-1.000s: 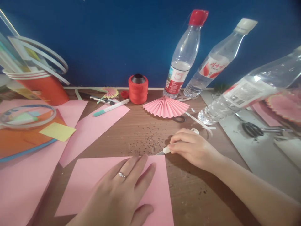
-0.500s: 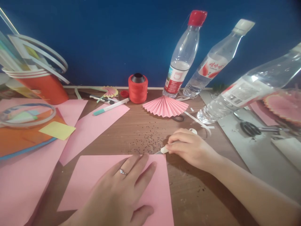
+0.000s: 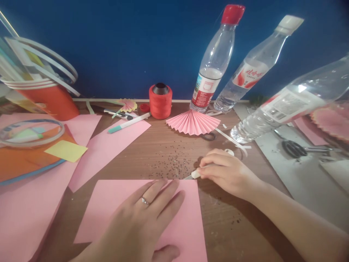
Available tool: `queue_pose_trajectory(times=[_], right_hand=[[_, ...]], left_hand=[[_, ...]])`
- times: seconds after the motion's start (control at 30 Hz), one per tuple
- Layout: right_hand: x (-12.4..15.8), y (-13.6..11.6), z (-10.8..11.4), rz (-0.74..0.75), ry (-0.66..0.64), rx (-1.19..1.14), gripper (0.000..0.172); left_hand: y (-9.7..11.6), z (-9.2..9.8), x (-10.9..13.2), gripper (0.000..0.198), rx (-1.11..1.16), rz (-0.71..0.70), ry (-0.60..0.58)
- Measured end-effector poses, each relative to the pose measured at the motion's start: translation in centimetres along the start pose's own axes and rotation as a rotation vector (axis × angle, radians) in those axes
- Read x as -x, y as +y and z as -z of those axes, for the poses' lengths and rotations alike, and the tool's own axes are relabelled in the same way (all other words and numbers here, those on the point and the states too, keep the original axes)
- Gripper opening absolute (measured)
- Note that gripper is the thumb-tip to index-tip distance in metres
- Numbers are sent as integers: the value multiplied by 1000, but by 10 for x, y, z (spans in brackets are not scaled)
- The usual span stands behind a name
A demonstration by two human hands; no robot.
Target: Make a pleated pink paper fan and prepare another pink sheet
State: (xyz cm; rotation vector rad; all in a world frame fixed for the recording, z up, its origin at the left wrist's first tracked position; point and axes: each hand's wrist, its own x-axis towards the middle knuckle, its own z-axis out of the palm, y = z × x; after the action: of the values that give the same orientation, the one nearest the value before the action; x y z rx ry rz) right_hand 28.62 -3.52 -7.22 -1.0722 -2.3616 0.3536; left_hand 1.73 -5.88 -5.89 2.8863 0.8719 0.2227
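A: Status of left hand?

B: Fingers spread, palm flat, pressing the pink paper sheet onto the table. Nothing gripped.

A: Right hand?

B: Fingers curled tight around the white craft knife; blade tip meets the sheet's far edge, just right of the left fingertips.

A: Beyond the hands?

B: Red thread spool, pleated pink fan, three water bottles.
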Motion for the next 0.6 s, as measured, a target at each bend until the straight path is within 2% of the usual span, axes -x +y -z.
queue_pose_trajectory(times=[0.2,0.43,0.53,0.6], right_hand=[[-1,-2,5,-5,-34,30,16],[6,1,13,12,-90,31,13],[5,1,13,29,-89,42,15],[3,0,13,40,-79,51,16]], left_hand=[[-3,-3,-2,62,19,-52,32],[-5,1,1,61,-68,-69,-5],[-7,3,-1,54,-91,-57,53],[-8,4,-3,37,-76,-81,142]])
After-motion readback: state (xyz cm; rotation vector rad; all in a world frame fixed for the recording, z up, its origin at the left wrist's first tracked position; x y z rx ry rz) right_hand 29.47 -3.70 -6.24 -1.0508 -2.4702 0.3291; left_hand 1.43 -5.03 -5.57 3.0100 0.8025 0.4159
